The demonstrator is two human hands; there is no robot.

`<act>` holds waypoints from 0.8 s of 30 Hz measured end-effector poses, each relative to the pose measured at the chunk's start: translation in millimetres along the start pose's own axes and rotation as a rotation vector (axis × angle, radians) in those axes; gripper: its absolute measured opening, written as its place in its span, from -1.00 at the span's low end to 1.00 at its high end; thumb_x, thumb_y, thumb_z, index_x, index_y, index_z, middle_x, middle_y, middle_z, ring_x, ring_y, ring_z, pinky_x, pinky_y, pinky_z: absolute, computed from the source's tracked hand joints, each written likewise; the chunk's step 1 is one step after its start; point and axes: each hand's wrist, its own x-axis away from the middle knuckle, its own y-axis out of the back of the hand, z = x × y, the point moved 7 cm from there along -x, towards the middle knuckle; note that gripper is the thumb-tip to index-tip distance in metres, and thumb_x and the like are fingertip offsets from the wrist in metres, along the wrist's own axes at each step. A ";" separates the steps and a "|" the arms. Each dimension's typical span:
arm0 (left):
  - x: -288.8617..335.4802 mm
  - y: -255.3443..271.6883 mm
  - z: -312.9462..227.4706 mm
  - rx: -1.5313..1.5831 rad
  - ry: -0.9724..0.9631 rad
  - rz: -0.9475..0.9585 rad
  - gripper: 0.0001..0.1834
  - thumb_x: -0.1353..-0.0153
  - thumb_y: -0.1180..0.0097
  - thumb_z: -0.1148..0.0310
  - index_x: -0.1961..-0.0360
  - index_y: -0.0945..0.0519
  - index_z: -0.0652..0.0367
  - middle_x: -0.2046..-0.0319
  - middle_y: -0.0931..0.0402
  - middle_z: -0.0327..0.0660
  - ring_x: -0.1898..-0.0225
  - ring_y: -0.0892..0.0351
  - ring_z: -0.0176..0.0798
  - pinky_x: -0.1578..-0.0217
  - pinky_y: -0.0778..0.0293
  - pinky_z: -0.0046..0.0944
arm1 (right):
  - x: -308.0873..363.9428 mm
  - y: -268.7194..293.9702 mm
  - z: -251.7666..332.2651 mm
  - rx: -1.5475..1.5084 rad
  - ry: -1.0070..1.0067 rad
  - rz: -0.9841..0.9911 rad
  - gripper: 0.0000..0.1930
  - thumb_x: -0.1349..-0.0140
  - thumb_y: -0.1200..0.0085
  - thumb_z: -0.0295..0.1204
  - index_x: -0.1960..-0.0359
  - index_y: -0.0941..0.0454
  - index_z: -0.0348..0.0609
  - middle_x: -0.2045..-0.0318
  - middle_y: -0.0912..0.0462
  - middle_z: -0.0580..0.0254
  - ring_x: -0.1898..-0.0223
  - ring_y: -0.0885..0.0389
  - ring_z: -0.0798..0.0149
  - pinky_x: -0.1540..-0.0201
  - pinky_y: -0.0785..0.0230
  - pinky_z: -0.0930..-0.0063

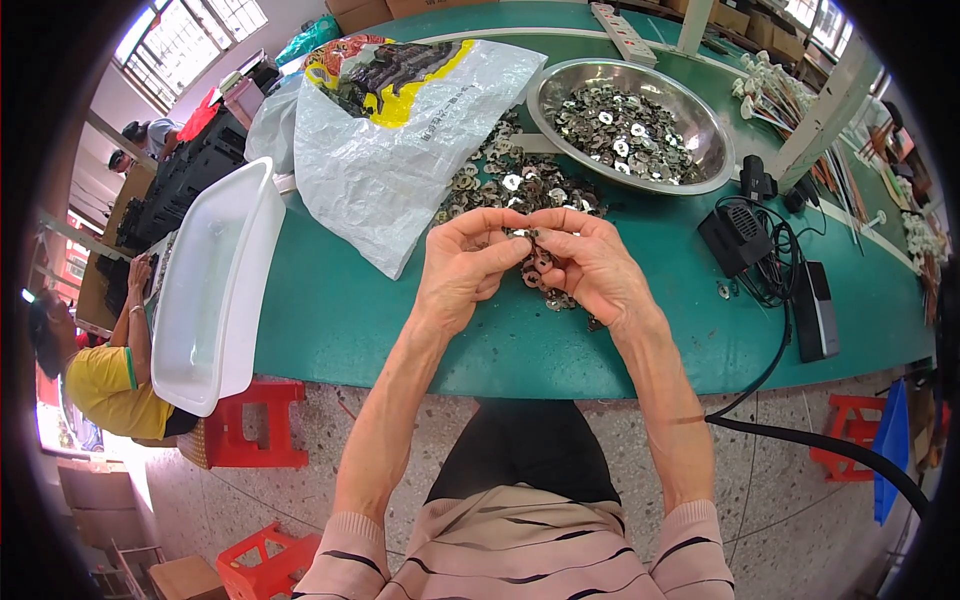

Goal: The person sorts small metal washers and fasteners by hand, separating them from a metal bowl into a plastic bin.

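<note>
Between the fingertips of both hands is a small shiny stamped metal piece (521,233). My left hand (468,262) pinches it from the left, thumb and forefinger pressed together. From the right, my right hand (588,258) closes on it the same way, its thumb partly covering it. Under and just beyond my hands spreads a loose pile of small ring-like metal pieces (545,190) on the green table (335,325). Some of the pile is hidden behind my fingers. A steel bowl (722,150) full of similar metal pieces stands beyond my right hand.
A white plastic sack (390,170) lies left of the pile. The white tub (215,290) sits at the table's left edge. At right are a black power adapter (735,238) with cables and a black box (815,310). A person in yellow (110,385) works at far left.
</note>
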 end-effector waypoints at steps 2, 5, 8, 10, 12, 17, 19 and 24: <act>-0.5 0.1 -2.3 -0.093 -0.069 -0.009 -0.80 -0.11 -0.12 0.50 0.21 -0.52 0.29 0.64 -0.35 -0.40 0.77 -0.09 -0.64 0.81 0.08 -0.60 | -0.8 0.5 -0.5 -0.005 0.010 0.007 -0.84 -0.19 0.05 -0.57 0.20 -0.47 -0.32 0.47 -0.49 0.29 0.54 -0.39 0.51 0.56 -0.28 0.70; 0.7 1.4 -2.3 -0.036 -0.025 -0.052 -0.83 -0.13 -0.11 0.48 0.24 -0.52 0.29 0.65 -0.34 -0.38 0.77 -0.09 -0.63 0.80 0.07 -0.60 | 0.4 -5.3 -0.6 0.003 0.011 0.020 -0.83 -0.18 0.05 -0.56 0.19 -0.47 -0.32 0.47 -0.50 0.28 0.55 -0.40 0.51 0.56 -0.28 0.69; -2.1 5.0 1.4 0.069 0.029 -0.041 -0.87 -0.16 -0.09 0.45 0.29 -0.52 0.28 0.66 -0.31 -0.36 0.77 -0.08 -0.62 0.81 0.07 -0.60 | 1.1 -5.6 -1.3 0.027 -0.004 0.054 -0.80 -0.16 0.04 -0.56 0.18 -0.46 -0.31 0.44 -0.53 0.23 0.54 -0.41 0.50 0.54 -0.30 0.69; -2.2 9.6 3.1 0.101 0.046 -0.039 -0.88 -0.17 -0.08 0.43 0.31 -0.51 0.27 0.66 -0.30 -0.36 0.77 -0.08 -0.61 0.81 0.07 -0.59 | 1.0 -7.5 -2.7 0.036 -0.015 0.089 -0.79 -0.13 0.03 -0.55 0.17 -0.46 -0.31 0.42 -0.56 0.20 0.52 -0.43 0.50 0.50 -0.32 0.68; -2.2 10.3 4.4 0.133 0.064 -0.035 -0.88 -0.18 -0.07 0.42 0.33 -0.51 0.26 0.67 -0.29 -0.35 0.77 -0.07 -0.60 0.81 0.07 -0.59 | 1.2 -7.9 -2.4 0.089 -0.002 0.093 -0.77 -0.14 0.04 -0.54 0.14 -0.46 -0.30 0.40 -0.57 0.21 0.52 -0.43 0.50 0.50 -0.32 0.68; -2.1 11.2 4.0 0.147 0.071 -0.065 -0.88 -0.19 -0.06 0.41 0.34 -0.50 0.25 0.68 -0.26 -0.37 0.77 -0.06 -0.59 0.80 0.07 -0.58 | 1.6 -7.7 -2.5 0.071 -0.015 0.094 -0.76 -0.16 0.06 -0.53 0.13 -0.47 -0.30 0.40 -0.57 0.21 0.52 -0.43 0.51 0.48 -0.34 0.68; -2.1 11.9 4.1 0.144 0.071 -0.067 -0.88 -0.19 -0.06 0.41 0.35 -0.50 0.25 0.68 -0.26 -0.37 0.76 -0.06 -0.59 0.80 0.07 -0.58 | 1.7 -8.3 -3.6 0.031 -0.033 0.102 -0.77 -0.16 0.06 -0.53 0.14 -0.47 -0.29 0.39 -0.57 0.21 0.52 -0.43 0.51 0.48 -0.34 0.68; -2.9 14.4 4.4 0.158 0.066 -0.065 -0.88 -0.19 -0.05 0.41 0.35 -0.49 0.26 0.66 -0.28 -0.36 0.76 -0.06 -0.58 0.80 0.06 -0.58 | -0.3 -7.1 -6.5 -0.028 -0.060 0.123 -0.79 -0.19 0.05 -0.51 0.15 -0.48 -0.29 0.40 -0.56 0.22 0.51 -0.44 0.50 0.46 -0.37 0.68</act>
